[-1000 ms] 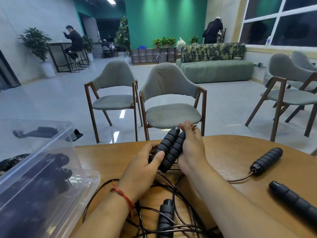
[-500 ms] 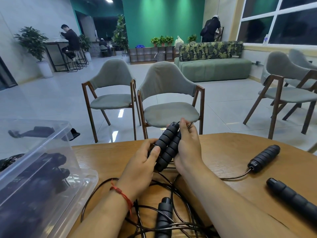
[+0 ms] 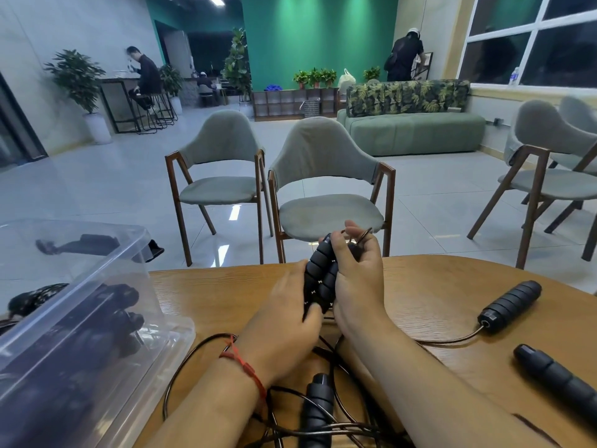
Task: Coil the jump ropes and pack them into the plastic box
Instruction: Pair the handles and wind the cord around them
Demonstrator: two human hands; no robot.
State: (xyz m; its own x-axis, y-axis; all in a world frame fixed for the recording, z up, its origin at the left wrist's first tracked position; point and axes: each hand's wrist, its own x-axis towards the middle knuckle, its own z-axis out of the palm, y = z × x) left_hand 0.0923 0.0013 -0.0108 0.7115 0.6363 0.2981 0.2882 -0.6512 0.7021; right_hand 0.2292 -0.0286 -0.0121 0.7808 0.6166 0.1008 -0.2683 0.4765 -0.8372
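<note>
Two ribbed handles [image 3: 318, 279] stand steeper than a second ago; the left hand [image 3: 284, 321] grips them low, and the right hand [image 3: 358, 279] wraps them, hooking a cord loop [image 3: 365, 236]. Coiling looks barely begun.

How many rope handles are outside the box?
5 handles: two gripped by left hand and right hand, one at bottom centre, two on the table at right. Others may hide.

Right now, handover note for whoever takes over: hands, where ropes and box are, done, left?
Left hand and right hand both grip one pair of black ribbed rope handles above the wooden table.
Black cable lies loose below them.
Clear plastic box, left, already holds dark ropes.
Left: coil this rope, box it; then black handles at right and near-edge handle.
</note>
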